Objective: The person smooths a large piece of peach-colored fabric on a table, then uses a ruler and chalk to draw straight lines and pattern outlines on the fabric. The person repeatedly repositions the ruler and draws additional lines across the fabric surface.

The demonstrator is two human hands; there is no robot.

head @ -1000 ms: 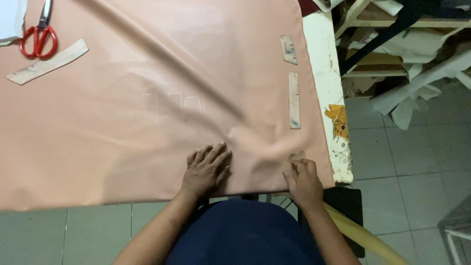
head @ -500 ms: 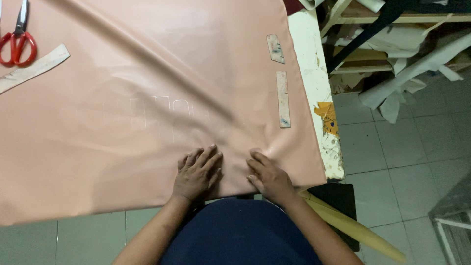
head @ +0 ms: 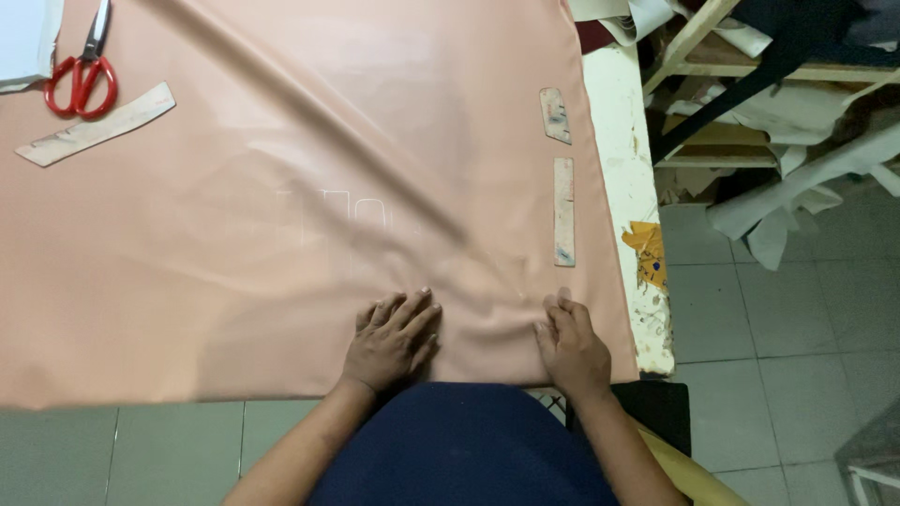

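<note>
A large sheet of pale pink material [head: 281, 206] covers the table and hangs over its near edge. My left hand [head: 389, 339] lies flat on it near the front edge, fingers spread. My right hand [head: 570, 345] presses on the sheet close to its right corner, fingers together and slightly curled. Neither hand holds anything. A crease runs diagonally across the sheet from the upper left toward my hands.
Red-handled scissors [head: 84, 75] lie at the far left. Three narrow pattern strips rest on the sheet: a long one [head: 94, 126] below the scissors, two short ones [head: 562, 211] [head: 554, 115] near the right edge. The white table edge [head: 628, 187] borders shelves with scraps [head: 787, 103].
My right hand has slid back to the right along the sheet's front edge, away from my left hand. The left hand has stayed put.
</note>
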